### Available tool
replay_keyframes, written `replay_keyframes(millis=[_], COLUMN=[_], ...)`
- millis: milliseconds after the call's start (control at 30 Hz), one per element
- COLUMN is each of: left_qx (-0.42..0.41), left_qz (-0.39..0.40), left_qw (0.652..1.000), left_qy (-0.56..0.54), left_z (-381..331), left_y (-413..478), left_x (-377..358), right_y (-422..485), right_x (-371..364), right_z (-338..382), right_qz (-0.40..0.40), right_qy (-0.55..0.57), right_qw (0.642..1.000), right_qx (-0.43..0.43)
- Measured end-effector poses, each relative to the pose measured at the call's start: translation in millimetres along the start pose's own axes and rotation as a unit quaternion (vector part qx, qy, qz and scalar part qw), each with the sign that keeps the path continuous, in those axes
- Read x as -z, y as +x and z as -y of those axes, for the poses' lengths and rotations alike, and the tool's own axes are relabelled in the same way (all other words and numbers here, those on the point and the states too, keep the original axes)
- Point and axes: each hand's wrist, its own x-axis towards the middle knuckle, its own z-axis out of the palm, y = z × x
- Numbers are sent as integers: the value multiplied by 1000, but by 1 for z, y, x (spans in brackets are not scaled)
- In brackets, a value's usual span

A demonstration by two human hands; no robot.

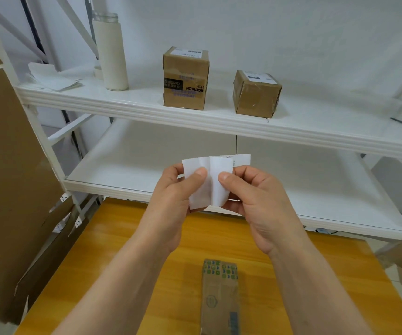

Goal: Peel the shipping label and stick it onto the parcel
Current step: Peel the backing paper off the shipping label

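Note:
A white shipping label [213,180] hangs in the air between my hands, above the far edge of the table. My left hand [171,199] pinches its left sheet with thumb on top. My right hand [255,201] pinches the right sheet, which curls away from the left one along a middle crease. Printed text shows at the label's top right corner. A narrow brown cardboard parcel [220,298] with green and blue dots at its far end lies flat on the wooden table, below my hands.
The orange wooden table [122,250] stands before a white shelf unit [219,124]. On the upper shelf stand two labelled brown boxes [185,78] [255,93], a white bottle [111,54] and loose white sheets [52,77]. Flat cardboard [8,165] leans at the left.

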Motion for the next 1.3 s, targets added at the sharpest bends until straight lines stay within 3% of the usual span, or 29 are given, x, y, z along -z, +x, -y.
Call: replay_keyframes(millis=[433, 833, 1300], left_qx=[-16, -2, -85], left_qz=[-17, -51, -70], left_qw=[999, 999, 990], left_qy=[28, 1, 91], left_z=[-1, -4, -7], left_y=[-2, -3, -6], left_x=[4, 6, 5], right_y=[-5, -10, -7], right_x=[-2, -3, -3], right_z=[6, 9, 10], right_qz=[-10, -37, -68], right_qy=[10, -49, -96], right_qw=[1000, 998, 993], right_qx=[-9, -1, 20])
